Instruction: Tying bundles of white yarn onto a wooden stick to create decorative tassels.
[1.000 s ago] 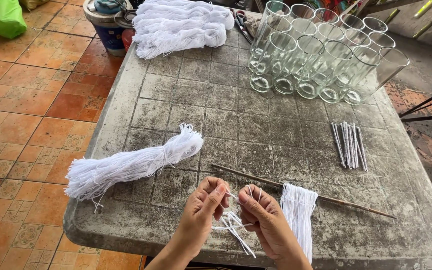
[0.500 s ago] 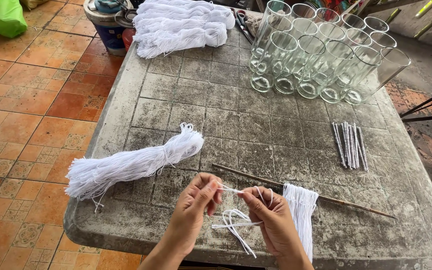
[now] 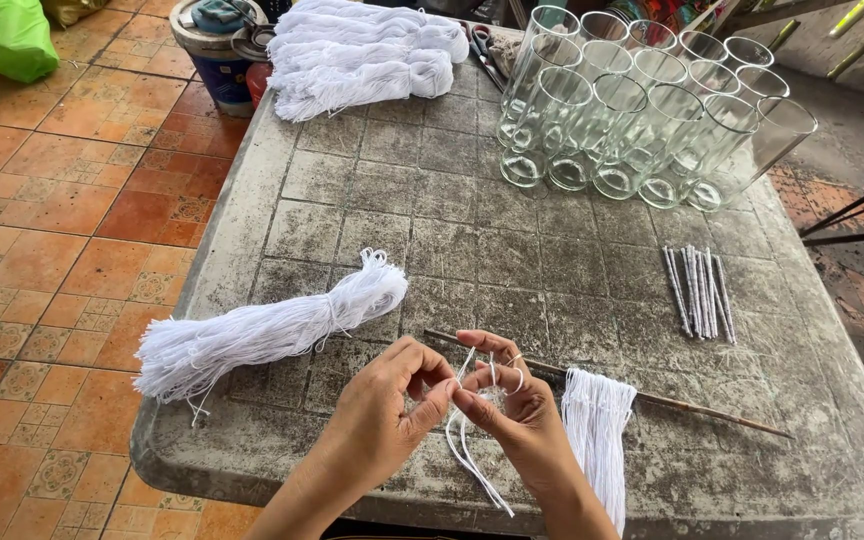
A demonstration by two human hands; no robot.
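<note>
A weathered stone bench (image 3: 512, 210) carries everything, set out so that each supply lies within reach. At its far edge a heap of white string bundles (image 3: 362, 55) is stacked, and beside it a cluster of clear glass tubes (image 3: 632, 120) stands upright. One bundle of white string (image 3: 262, 335) is laid loose at the near left, close to the left hand, apparently as the stock being drawn from. A small row of thin white sticks (image 3: 700, 292) lies well apart at the right. A thin brown stick (image 3: 692, 408) is laid along the near edge, and a fringe of white strands (image 3: 597, 425) hangs from it over the bench edge, just beside the right hand.

The left hand (image 3: 387, 420) is closed in a pinch on a length of white string (image 3: 467, 450), whose loose ends trail down toward the bench edge. The right hand (image 3: 512, 410) is closed around the same string, loops being held over its fingers.

Compared with half a second ago, the hands have been brought together: the string then stretched taut between them is now gathered into loops at the fingertips. Nothing else has been shifted.
</note>
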